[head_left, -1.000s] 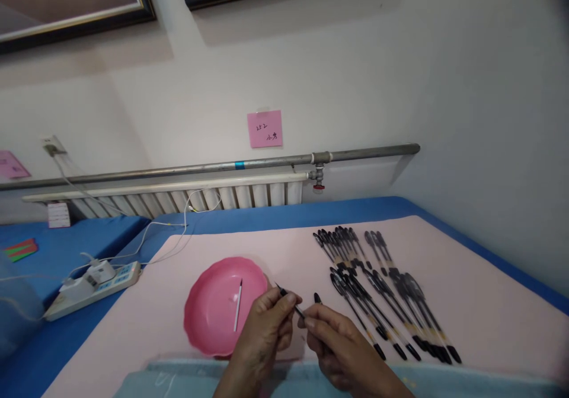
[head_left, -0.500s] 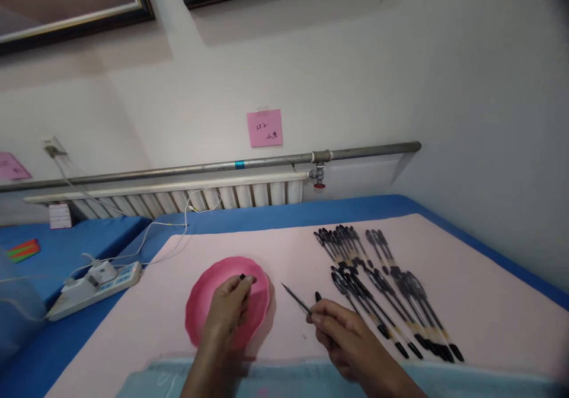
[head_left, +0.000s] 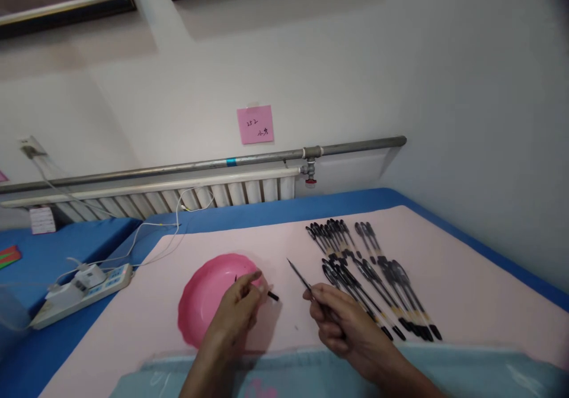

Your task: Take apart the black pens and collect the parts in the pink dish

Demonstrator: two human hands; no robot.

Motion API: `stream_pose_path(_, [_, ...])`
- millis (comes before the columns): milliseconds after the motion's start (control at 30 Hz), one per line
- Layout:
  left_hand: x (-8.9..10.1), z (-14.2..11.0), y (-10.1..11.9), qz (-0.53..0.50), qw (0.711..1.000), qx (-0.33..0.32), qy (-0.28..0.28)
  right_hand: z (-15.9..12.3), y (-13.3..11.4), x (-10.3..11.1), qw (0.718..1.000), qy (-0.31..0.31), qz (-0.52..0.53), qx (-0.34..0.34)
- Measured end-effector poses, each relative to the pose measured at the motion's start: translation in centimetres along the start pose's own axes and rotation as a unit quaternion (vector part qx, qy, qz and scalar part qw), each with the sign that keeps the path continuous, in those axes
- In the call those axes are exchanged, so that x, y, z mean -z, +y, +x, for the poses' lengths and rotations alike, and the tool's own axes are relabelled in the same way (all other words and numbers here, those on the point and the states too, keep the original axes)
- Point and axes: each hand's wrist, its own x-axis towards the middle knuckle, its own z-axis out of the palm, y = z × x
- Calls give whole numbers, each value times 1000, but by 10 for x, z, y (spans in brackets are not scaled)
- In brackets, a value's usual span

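Observation:
My left hand (head_left: pixel 237 312) hovers over the right rim of the pink bowl (head_left: pixel 200 297), its fingers pinched on a thin white refill (head_left: pixel 268 294) whose black end points right. My right hand (head_left: pixel 342 324) is closed on a black pen barrel (head_left: pixel 299 275) that slants up and to the left. It sits just left of the rows of black pens (head_left: pixel 368 270) laid out on the pink mat (head_left: pixel 466 291). A short gap separates the two hands.
A white power strip (head_left: pixel 80 285) with plugs and cables lies on the blue cover at the left. Behind the table are a radiator (head_left: pixel 178 196), a grey pipe (head_left: pixel 347 147) and a pink note (head_left: pixel 255 124) on the wall. Light blue cloth lies along the near edge.
The hands, joined on one pen a second ago, have parted. My left hand went to the bowl and now holds the white refill that lay in it. The camera shifted slightly right.

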Motion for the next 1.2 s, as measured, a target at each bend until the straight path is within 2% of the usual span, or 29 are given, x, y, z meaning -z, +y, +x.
stream_pose_path(100, [-4, -3, -1, -126, 990, 19, -68, 1, 0, 2, 1000, 1, 5, 8])
stream_pose_path(167, [-5, -3, -1, -170, 981, 38, -89, 1, 0, 1, 1000, -6, -12, 0])
stream_pose_path(267, [-5, -2, 2, -193, 977, 43, -81, 0, 1, -2, 996, -21, -89, -8])
stream_pose_path(367, [-2, -1, 6, -204, 977, 29, -63, 1, 6, -3, 981, -22, -194, 13])
stream_pose_path(633, [2, -1, 9, -155, 986, 25, -57, -1, 7, 0, 929, -20, -352, 116])
stream_pose_path(933, [3, -5, 7, -75, 990, 12, -118, -6, 4, -4, 892, -29, -431, 133])
stream_pose_path(1200, [5, -4, 4, -10, 988, 0, -154, -5, 8, 0, 817, -26, -531, 224])
